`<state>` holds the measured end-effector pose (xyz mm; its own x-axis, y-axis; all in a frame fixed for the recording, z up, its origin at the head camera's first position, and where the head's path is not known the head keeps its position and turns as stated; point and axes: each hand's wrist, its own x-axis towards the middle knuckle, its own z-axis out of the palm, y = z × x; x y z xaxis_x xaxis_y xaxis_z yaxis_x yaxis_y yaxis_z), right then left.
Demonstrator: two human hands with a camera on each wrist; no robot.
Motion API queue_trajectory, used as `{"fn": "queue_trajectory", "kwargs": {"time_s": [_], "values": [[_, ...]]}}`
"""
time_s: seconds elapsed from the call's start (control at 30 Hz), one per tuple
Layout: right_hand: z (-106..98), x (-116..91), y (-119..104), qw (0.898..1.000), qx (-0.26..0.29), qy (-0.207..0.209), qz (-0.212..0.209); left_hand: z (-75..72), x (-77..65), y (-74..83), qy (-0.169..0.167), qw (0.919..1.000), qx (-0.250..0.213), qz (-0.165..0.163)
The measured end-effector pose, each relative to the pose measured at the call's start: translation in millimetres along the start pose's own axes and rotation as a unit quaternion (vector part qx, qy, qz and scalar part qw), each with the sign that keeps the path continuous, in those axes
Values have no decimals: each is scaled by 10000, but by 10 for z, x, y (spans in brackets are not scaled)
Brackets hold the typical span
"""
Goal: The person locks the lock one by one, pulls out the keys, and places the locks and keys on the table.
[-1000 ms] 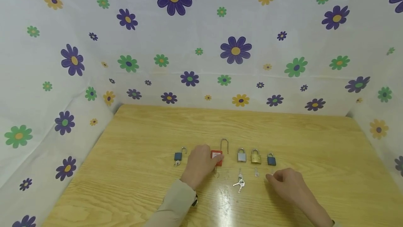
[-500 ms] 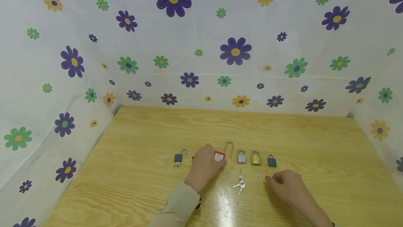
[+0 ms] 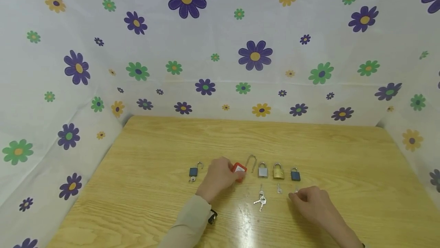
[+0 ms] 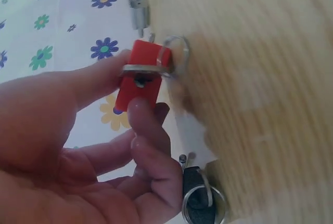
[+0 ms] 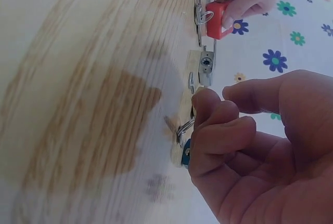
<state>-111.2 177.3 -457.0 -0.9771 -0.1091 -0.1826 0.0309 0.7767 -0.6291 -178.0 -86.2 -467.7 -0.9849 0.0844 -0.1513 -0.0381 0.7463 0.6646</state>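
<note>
One red padlock (image 3: 239, 167) is being pinched by the left hand (image 3: 217, 174), just left of the silver padlock (image 3: 262, 172) — probably light, rigid and smooth, best gripped by the body's sides, clear of the key ring (image 4: 188, 52). The right hand (image 3: 315, 204) is holding nothing, fingers loosely curled.

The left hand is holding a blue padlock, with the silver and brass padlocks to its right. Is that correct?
Not quite: the left hand holds a red padlock, not a blue one, as the head view shows. The silver padlock and brass padlock are to its right.
</note>
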Motion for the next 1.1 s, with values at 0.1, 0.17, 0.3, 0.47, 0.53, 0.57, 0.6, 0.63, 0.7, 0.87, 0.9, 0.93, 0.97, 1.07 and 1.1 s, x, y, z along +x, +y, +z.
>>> {"fn": "queue_trajectory", "kwargs": {"time_s": [0.1,0.17,0.3,0.47,0.53,0.57,0.6,0.63,0.7,0.87,0.9,0.93,0.97,1.07,1.1], "values": [[6,-5,8,10000,13,11,-21,-40,2,2,-37,10000,-16,67],[8,-5,12,10000,-10,8,2,-59,-3,8,-38,9999,25,115],[11,-7,10,10000,-54,26,-46,-87,-26,15,-34,9999,66,113],[9,-7,-4,10000,-25,52,-27,-128,-62,40,97,9999,-90,81],[7,-8,-14,10000,-20,71,-48,-146,-80,52,215,9996,-155,114],[5,-6,-20,9999,-26,82,-63,-153,-91,57,279,9993,-202,134],[2,-3,-26,9999,-33,97,-92,-159,-101,58,355,9990,-222,171],[-4,-1,-35,9998,-24,128,-157,-165,-111,57,419,9985,-258,239],[-17,14,-53,9993,9,201,-324,-173,-129,50,481,9974,-433,307],[-77,95,-180,9955,227,430,-817,-177,-169,19,489,9924,-1004,516],[-95,116,-225,9943,255,504,-905,-175,-177,17,465,9911,-1110,567],[-112,137,-276,9933,281,566,-972,-173,-187,17,443,9899,-1210,600],[-130,160,-329,9922,300,636,-1033,-169,-197,20,417,9887,-1293,633],[-172,241,-495,9883,289,876,-1217,-151,-224,25,357,9859,-1461,738],[-182,271,-549,9875,300,911,-1251,-144,-232,27,341,9852,-1484,780]]}}
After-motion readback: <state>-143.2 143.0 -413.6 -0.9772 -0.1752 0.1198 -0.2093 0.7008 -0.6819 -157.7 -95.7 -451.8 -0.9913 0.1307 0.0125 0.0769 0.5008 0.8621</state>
